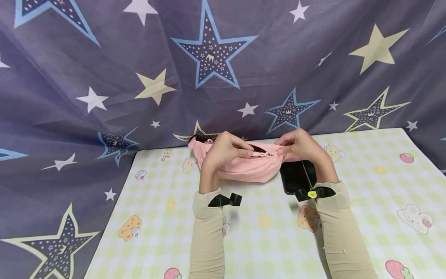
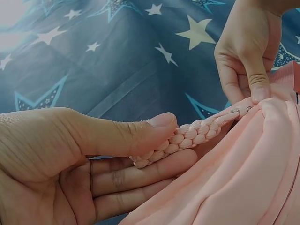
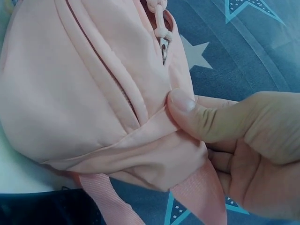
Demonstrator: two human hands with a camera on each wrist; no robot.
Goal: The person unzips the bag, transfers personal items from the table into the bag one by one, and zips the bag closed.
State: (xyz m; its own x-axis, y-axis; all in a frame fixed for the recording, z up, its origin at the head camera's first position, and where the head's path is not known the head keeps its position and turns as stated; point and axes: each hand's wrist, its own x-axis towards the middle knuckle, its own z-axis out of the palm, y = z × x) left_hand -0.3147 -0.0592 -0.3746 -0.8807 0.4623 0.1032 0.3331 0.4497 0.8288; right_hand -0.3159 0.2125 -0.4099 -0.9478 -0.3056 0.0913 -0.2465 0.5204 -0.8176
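A pink waist bag point(image 1: 244, 168) lies near the back of the table, its top zipper partly undone and a dark opening showing. My left hand point(image 1: 224, 151) pinches the braided zipper pull point(image 2: 190, 136) between thumb and fingers, as the left wrist view shows closely. At the bag's right end, my right hand point(image 1: 301, 145) grips the fabric corner, thumb on the front and fingers behind. The metal zipper slider point(image 3: 164, 47) sits just above that thumb in the right wrist view. Pink webbing strap point(image 3: 110, 201) hangs below the corner. What the bag contains is hidden.
A black phone-like slab point(image 1: 294, 178) lies on the table under the right wrist, partly covered by it. The tablecloth point(image 1: 265, 248) is green-checked with cartoon prints. A dark star-patterned curtain point(image 1: 216, 104) hangs right behind the table's back edge.
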